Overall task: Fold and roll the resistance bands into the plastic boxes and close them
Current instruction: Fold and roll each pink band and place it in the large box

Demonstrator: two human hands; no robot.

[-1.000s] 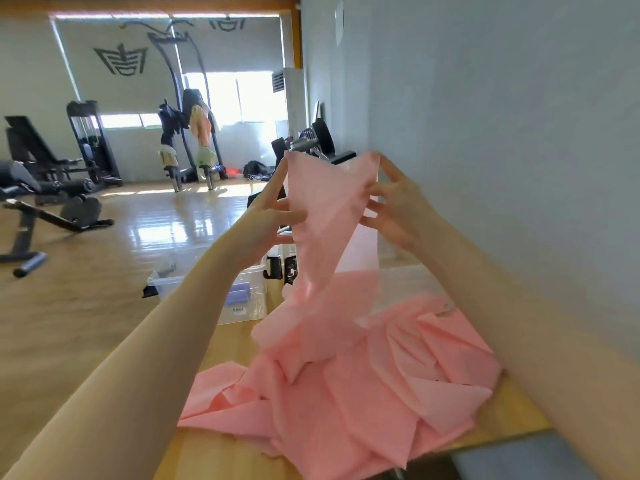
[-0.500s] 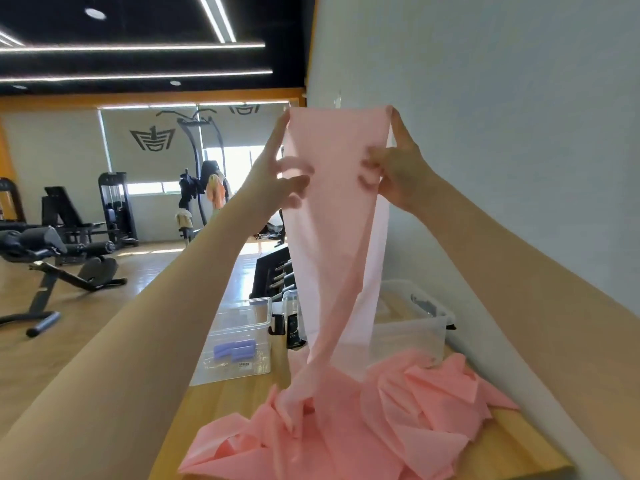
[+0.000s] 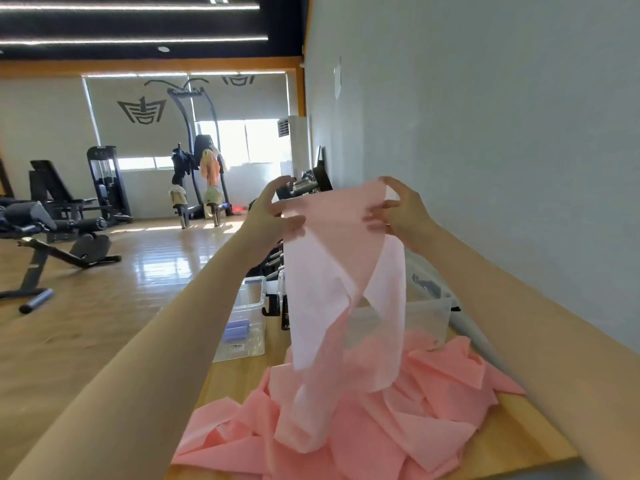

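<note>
I hold the long, thin pink resistance band [image 3: 332, 244] up at arm's length, its top edge stretched flat between my two hands. My left hand [image 3: 273, 216] pinches the left corner, thumb in front of the sheet and fingers [image 3: 282, 183] curled behind it. My right hand [image 3: 403, 211] pinches the right corner the same way (the thumb tip lies on the pink face). Below my grip the band hangs in two loose folds down to the light wooden tabletop [image 3: 519, 441], where the rest lies crumpled in a heap. Behind it stand a lidded clear plastic box [image 3: 247, 327] holding purple rolls [image 3: 236, 331] and an open clear plastic box [image 3: 427, 318] beside the wall.
</note>
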